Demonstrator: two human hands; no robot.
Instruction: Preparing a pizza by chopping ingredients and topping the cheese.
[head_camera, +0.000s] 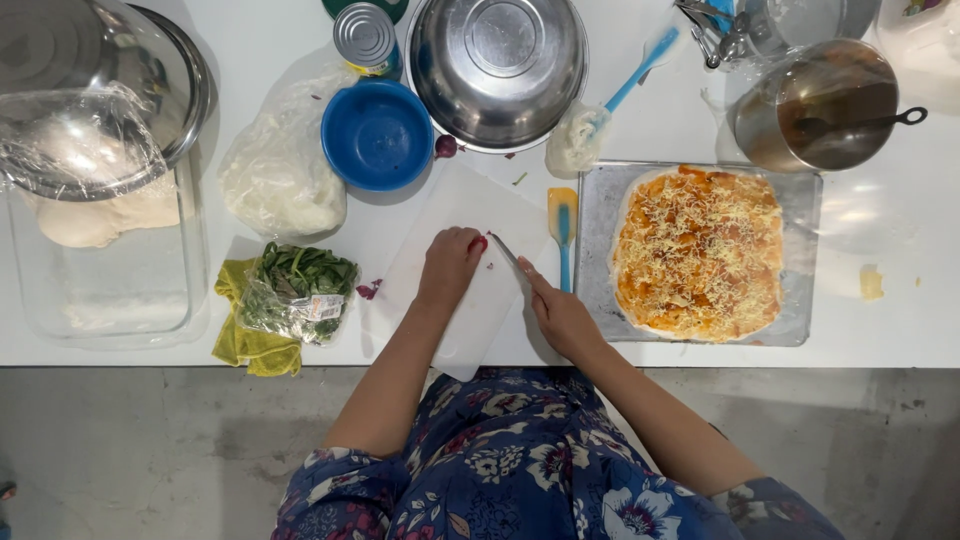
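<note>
- Floral dress, blue, nearest the lens; your two forearms reach out from it to the white counter.
- Glass dish, far left: pale dough under plastic film, with a steel bowl sitting over it. Dough stock remains on hand.
- Yellow cloth at the counter edge, with a bag of green leaves lying on it. Bag looks unopened, so the greens are not yet used.
- Clear bag of white cheese, beside a blue bowl, which is empty, and a tin can behind it.
- White cutting board, centre. Your left hand is curled down on a small piece of red onion, fingers bent and pinning it to the board.
- Your right hand is closed around the handle of a knife, blade tip touching the onion. Cutting is in hand; a few purple scraps lie just off the board's left edge.
- Large steel mixing bowl behind the board, empty.
- Blue-handled spatula between board and tray.
- Metal tray, right: flat pizza, sauced and covered with grated cheese, no onion or greens on it yet; unbaked, by my judgement.
- Saucepan with a ladle, far right; sauce mostly gone.
</note>
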